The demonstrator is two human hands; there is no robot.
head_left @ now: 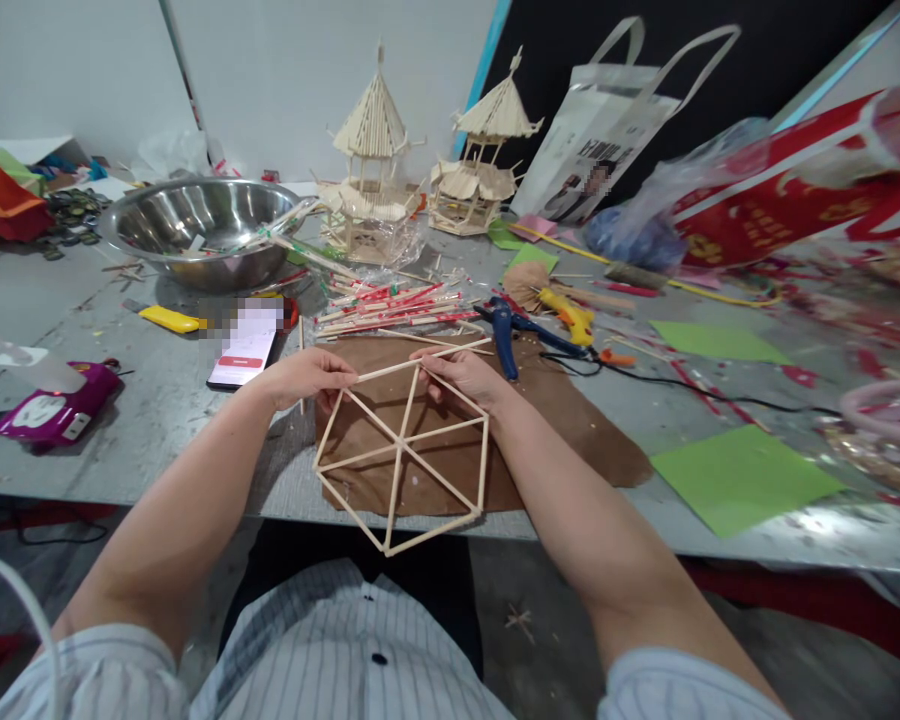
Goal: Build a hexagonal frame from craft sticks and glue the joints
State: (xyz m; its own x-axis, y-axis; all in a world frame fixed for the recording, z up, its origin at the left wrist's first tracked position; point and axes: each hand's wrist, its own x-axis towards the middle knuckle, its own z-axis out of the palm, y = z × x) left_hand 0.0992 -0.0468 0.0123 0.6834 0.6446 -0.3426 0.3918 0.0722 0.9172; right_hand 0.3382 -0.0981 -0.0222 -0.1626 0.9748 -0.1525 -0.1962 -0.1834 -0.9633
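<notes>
A hexagonal frame of thin wooden sticks [400,441], with spokes meeting in the middle, is held tilted above a brown cloth [570,430]. My left hand [309,378] is closed at the frame's upper left corner, pinching the end of a wooden stick [387,371]. That stick lies along the frame's top side and runs on past the corner to the right. At the top corner, my right hand [463,380] grips the frame, its fingers partly hidden behind the sticks.
Behind the cloth lie bundled sticks in red wrappers [397,305], blue cutters [504,335] and a yellow glue gun [568,315]. A phone [246,345], a utility knife [169,318] and a steel bowl [195,225] are leftward. Two stick pagodas [375,150] stand at the back.
</notes>
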